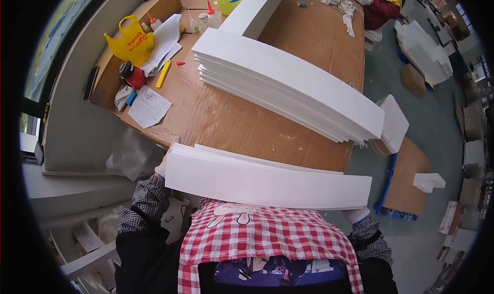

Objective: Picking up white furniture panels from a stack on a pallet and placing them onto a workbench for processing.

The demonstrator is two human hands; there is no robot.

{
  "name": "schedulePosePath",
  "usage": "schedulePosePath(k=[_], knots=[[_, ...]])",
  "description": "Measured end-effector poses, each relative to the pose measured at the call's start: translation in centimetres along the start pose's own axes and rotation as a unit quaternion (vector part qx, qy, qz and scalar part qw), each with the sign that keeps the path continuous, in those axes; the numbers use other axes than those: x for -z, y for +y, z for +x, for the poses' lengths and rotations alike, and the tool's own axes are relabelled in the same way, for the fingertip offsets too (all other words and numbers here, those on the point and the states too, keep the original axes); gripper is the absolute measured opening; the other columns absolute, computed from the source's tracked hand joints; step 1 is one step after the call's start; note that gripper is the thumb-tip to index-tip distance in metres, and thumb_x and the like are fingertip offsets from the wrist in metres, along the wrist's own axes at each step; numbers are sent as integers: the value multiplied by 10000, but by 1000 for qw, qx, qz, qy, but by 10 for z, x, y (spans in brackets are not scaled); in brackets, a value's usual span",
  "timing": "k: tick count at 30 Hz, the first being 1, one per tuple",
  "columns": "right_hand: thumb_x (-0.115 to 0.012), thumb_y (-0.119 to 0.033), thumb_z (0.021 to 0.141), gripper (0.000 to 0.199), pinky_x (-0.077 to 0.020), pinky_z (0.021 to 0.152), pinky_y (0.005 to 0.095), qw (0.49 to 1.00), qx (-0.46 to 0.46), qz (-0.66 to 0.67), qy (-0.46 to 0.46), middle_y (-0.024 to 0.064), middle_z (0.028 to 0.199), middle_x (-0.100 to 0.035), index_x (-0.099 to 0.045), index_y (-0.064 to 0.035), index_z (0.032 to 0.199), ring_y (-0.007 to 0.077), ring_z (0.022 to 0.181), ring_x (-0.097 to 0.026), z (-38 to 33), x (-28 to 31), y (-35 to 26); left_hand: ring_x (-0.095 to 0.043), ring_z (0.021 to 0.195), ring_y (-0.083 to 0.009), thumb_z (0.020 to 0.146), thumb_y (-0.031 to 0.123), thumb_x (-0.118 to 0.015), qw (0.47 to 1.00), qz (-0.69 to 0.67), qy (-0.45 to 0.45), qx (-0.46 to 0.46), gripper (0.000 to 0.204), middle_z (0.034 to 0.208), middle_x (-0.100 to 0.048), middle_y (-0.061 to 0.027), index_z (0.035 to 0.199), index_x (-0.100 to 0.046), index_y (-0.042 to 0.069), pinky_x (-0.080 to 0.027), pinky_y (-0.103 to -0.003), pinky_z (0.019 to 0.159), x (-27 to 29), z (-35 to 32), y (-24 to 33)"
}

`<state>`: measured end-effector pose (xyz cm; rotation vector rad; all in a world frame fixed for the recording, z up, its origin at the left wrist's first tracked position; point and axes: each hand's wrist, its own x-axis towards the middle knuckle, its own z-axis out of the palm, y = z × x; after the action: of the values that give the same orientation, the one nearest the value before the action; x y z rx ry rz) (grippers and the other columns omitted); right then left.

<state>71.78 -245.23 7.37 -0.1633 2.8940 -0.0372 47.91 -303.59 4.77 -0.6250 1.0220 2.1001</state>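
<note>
A small stack of long white boards (267, 183) lies level in front of my waist, at the near edge of the table. My left hand (161, 167), in a pale glove, grips the stack's left end; most of its fingers are hidden. Beneath the right end, my right hand (356, 214), also gloved, holds the near corner, its fingers out of sight under the boards. Just beyond stands a taller pile of similar white boards (288, 75), set slantwise on the brown-covered table (247, 116). Another white board (254, 11) runs away from that pile toward the far side.
At the table's left are a yellow plastic bag (131, 41), papers (149, 107), a red jar (133, 75), a yellow cutter knife (163, 74) and bottles. A co-worker (383, 3) stands at the far right. Cardboard (409, 175) lies on the floor to the right.
</note>
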Motion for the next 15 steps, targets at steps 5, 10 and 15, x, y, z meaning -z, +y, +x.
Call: schedulePosePath(k=[5, 10, 15], knots=[[-557, -349, 920, 406, -476, 943, 381, 998, 20, 52, 22, 96, 1192, -601, -558, -109, 1248, 256, 1126, -571, -11, -24, 29, -611, 929, -191, 952, 505, -479, 999, -34, -24, 35, 538, 1047, -625, -97, 1181, -546, 23, -527, -320, 824, 2, -13, -34], [-470, -456, 930, 486, -468, 940, 367, 903, -108, 415, -20, 98, 1183, -599, -560, -86, 1233, 239, 1108, -563, -8, -26, 36, -625, 819, -167, 934, 573, -466, 996, -31, 85, 7, 566, 952, -652, -66, 1086, -590, 42, -539, -313, 757, -10, -10, -60], [-361, -589, 942, 631, -457, 937, 349, 580, -242, 776, -51, 100, 1173, -597, -563, -56, 1214, 219, 1084, -552, 2, -23, 40, -630, 831, -161, 926, 589, -465, 998, -2, 63, 16, 585, 989, -663, -62, 1107, -595, 48, -541, -325, 748, -9, -7, -61]])
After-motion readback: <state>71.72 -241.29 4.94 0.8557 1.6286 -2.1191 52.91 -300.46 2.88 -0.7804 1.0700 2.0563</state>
